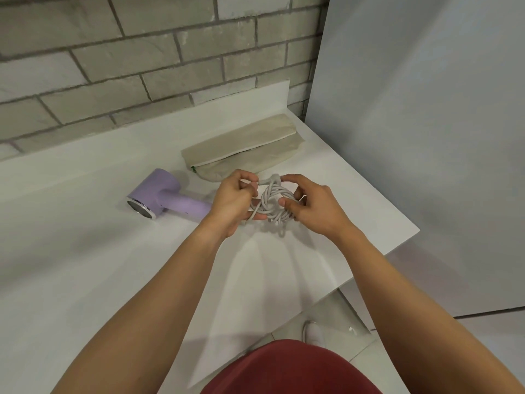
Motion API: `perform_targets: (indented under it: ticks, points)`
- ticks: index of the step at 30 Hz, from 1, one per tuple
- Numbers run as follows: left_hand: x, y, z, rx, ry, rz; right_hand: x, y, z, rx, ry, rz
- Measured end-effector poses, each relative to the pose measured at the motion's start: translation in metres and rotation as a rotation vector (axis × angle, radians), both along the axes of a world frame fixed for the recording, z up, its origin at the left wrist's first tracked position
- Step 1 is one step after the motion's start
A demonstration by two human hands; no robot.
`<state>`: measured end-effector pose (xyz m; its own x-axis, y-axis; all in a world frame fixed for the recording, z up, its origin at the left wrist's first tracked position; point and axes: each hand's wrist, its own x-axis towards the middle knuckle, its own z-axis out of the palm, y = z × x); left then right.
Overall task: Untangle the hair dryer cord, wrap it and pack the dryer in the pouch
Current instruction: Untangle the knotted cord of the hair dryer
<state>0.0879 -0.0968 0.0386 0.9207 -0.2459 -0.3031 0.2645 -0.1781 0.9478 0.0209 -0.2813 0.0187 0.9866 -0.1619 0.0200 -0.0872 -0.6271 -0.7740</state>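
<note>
Both hands are closed on the one cord (271, 200), a grey knotted bundle held just above the counter (85, 265). The left hand (231, 203) grips the bundle's left side: its fingers curl round several strands, and the thumb and forefinger pinch together near the top. The right hand (315, 207) grips the right side, with the thumb laid over the top of the bundle and the fingers curled into the loops from below. A thicker grey end of the cord sticks up at the top of the bundle, between the two thumbs. One loop hangs below the grip, and one strand trails off under the left hand.

There is one dryer (167, 194), lilac, lying on its side on the counter just left of the left hand. Its metal-ringed end faces away from the grip. The end of its handle is hidden behind the left wrist, so where the cord joins it cannot be seen.

There is one pouch (241, 152), beige with a white zip line, lying flat just beyond the hands. Nothing touches it.

A brick wall (113, 66) stands behind the pouch, and a pale panel (426, 137) rises to the right of the grip. Below the forearms are a red shirt (289, 368) and one white shoe (312, 334) on the floor.
</note>
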Motion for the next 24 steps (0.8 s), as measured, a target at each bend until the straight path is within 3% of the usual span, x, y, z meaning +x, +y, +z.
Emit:
perform_targets:
  ticks: [5, 11, 19, 24]
  points:
    - [0.001, -0.007, 0.005, 0.133, -0.223, 0.045, 0.002, -0.007, 0.007, 0.052, 0.010, -0.021]
    - [0.009, 0.000, 0.005, 0.402, -0.435, -0.097, 0.006, -0.014, 0.010, 0.124, 0.011, -0.036]
    - [0.008, 0.019, 0.002, 0.598, -0.459, -0.265, 0.019, -0.021, 0.017, 0.188, -0.004, -0.059]
    - [0.000, 0.022, -0.007, 0.720, -0.553, -0.465, 0.029, -0.021, 0.021, 0.116, -0.017, -0.004]
